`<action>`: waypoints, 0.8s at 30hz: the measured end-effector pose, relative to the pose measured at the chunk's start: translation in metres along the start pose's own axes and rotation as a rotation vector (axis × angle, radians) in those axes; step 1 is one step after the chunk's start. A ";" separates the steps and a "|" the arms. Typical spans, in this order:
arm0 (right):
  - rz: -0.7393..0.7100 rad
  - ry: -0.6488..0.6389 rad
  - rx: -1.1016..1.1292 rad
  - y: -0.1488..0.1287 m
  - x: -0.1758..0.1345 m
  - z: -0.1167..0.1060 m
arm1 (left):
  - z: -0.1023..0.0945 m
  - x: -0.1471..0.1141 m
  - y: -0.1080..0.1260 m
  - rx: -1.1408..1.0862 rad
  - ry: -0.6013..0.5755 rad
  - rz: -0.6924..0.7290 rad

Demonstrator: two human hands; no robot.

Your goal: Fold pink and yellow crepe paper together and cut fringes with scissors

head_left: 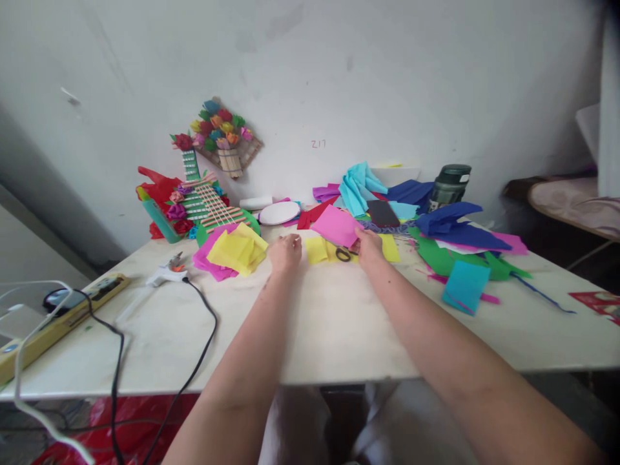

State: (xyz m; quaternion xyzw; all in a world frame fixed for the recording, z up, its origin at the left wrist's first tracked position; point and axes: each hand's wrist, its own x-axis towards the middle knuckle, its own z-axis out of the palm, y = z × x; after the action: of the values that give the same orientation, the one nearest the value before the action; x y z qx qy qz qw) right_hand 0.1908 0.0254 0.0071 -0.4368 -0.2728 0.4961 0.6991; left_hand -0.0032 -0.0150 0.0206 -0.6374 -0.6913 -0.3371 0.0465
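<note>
In the head view my right hand grips a pink sheet of crepe paper by its lower right edge, thumb and fingers closed on it. The sheet is tilted up above a strip of yellow crepe paper. Dark-handled scissors lie on the yellow paper just under the pink sheet, their blades partly hidden by my right hand. My left hand is over the table, left of the yellow strip, its fingers curled together. What it holds, if anything, is too small and blurred to tell. Beside it lies a stack of yellow sheets on magenta paper.
At the left are a hot glue gun, its black cable and a power strip. Paper-flower crafts stand behind. Toward the back right are a phone, a dark green bottle and blue crepe paper. A turquoise piece lies nearer.
</note>
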 end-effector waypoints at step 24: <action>-0.007 -0.037 0.016 0.024 0.010 0.003 | 0.019 -0.005 0.014 -0.050 -0.291 -0.032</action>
State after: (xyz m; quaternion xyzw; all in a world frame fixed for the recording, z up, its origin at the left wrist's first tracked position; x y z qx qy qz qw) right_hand 0.1813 0.0387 -0.0131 -0.4209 -0.2835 0.5037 0.6991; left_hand 0.0176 -0.0101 0.0093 -0.6695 -0.6922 -0.2589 -0.0752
